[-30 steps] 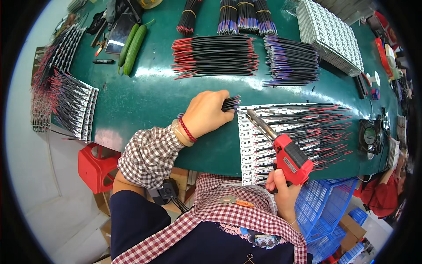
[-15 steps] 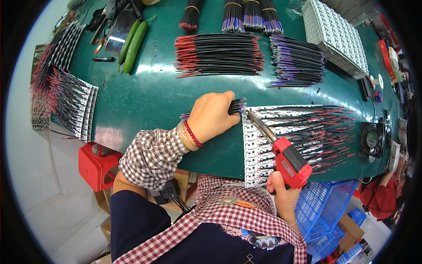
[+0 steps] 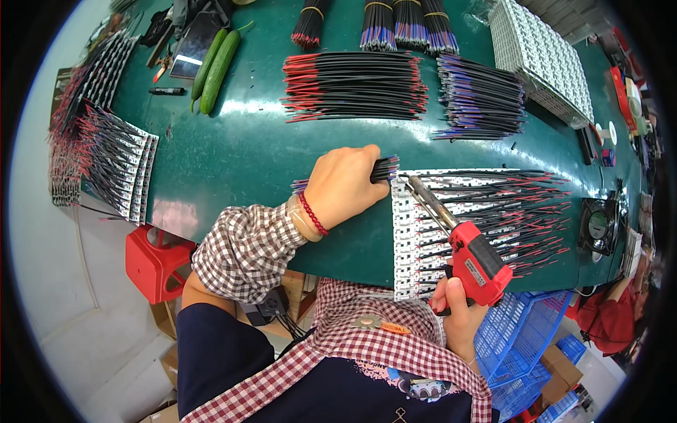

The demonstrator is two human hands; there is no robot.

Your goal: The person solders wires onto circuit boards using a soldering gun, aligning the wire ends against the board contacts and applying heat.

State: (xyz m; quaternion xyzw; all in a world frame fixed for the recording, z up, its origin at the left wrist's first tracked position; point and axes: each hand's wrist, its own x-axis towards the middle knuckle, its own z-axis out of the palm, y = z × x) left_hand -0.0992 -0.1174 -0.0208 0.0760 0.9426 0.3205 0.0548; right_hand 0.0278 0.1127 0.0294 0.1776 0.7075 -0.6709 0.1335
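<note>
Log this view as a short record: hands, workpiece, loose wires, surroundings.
left_hand: left hand gripping a small wire bundle
right_hand: right hand holding a red-and-black gun-shaped tool
tool_tip: near the white panel's far left corner; contact unclear
workpiece: white panel on green table, black wires with red ends extending right
loose_wires: red-ended pile, purple-ended pile to its right
table_left: two cucumbers
table_right: white stack, black fan

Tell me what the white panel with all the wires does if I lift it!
The panel lies flat, so it's probably fairly stiff. The wires look thin and stick out past its edge, so they may flop. Many cross, so they might tangle.
</note>
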